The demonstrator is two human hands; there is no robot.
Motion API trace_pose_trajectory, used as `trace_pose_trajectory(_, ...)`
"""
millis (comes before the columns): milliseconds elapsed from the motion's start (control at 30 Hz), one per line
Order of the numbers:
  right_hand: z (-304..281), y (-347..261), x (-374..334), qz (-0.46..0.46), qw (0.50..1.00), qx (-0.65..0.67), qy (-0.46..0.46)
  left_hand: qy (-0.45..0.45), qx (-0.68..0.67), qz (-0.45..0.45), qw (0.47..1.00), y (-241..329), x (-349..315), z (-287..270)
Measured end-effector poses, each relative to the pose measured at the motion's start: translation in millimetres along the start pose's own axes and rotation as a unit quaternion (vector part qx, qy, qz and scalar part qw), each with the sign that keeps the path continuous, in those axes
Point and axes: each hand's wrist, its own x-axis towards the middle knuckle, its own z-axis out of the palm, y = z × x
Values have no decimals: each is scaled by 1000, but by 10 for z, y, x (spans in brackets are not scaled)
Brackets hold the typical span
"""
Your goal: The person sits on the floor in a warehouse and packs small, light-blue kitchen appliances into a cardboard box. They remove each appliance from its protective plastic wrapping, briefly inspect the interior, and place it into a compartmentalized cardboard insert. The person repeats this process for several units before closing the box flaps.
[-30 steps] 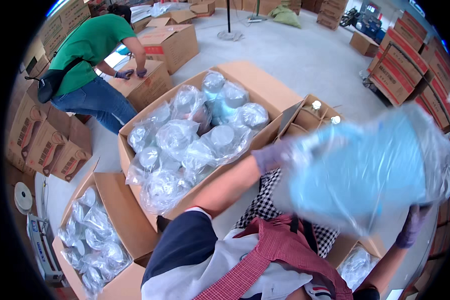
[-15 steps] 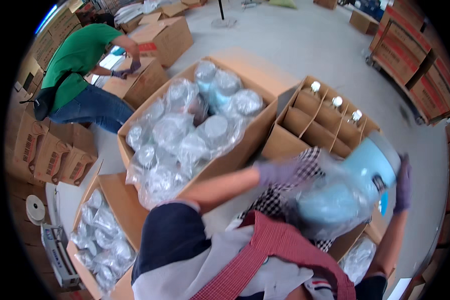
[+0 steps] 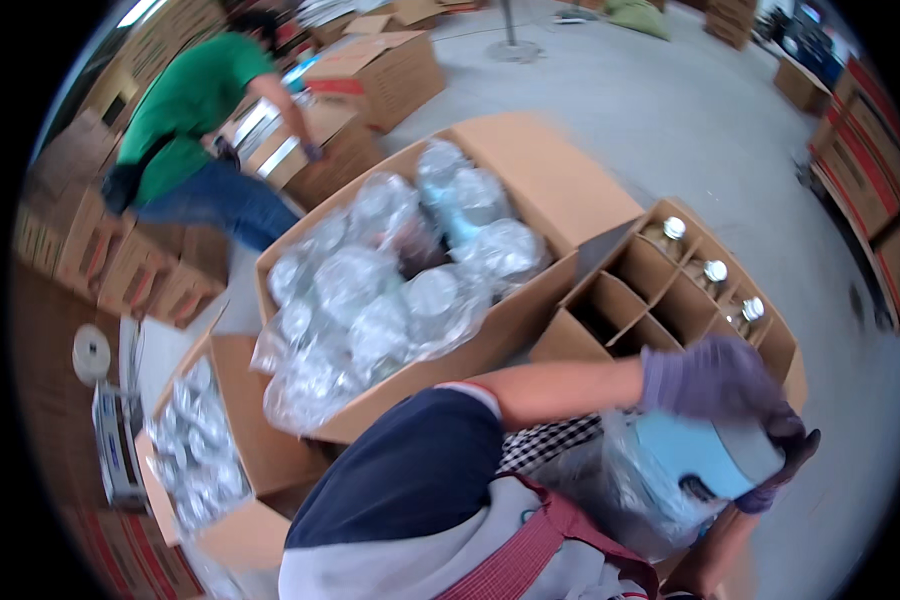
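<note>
A light blue, rounded container with a pale grey end lies tilted across my lap, partly inside a clear plastic bag. It bears a small dark patch on its side. My right hand, in a purple glove, is closed round the grey end from the right. Over the container's upper edge reaches my left hand, also gloved, its fingers blurred and meeting the right hand's. Whether those fingers grip anything is hidden. Beneath the bag shows a black-and-white checked cloth.
Ahead stands an open carton full of plastic-wrapped items. Right of it, a divided carton holds capped bottles. Another open carton of wrapped items is at left. A co-worker in green bends over boxes. A loaded cart stands far right.
My left hand has moved right, from the bag to the container's grey end. The container has shifted lower, with my right hand still on it. The view has turned; the co-worker's arm has moved.
</note>
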Motion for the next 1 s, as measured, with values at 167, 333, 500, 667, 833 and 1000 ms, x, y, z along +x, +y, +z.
trace_pose_trajectory(167,-537,314,327,-124,988,-27,-89,-218,-197,-32,955,154,361,199)
trace_pose_trajectory(333,-676,269,475,-56,964,-257,30,-253,-14,80,964,-146,280,344)
trace_pose_trajectory(500,-651,3,517,-169,930,-321,-59,-210,1,-157,965,-244,322,259)
trace_pose_trajectory(667,-613,-134,618,-185,921,-326,-105,-98,-94,-273,952,-360,226,251)
trace_pose_trajectory(833,-864,155,765,-150,916,-373,-20,-104,-59,-346,930,-93,530,323)
trace_pose_trajectory(1000,-812,187,737,-132,947,-282,-79,-235,1,-56,970,-340,489,270)
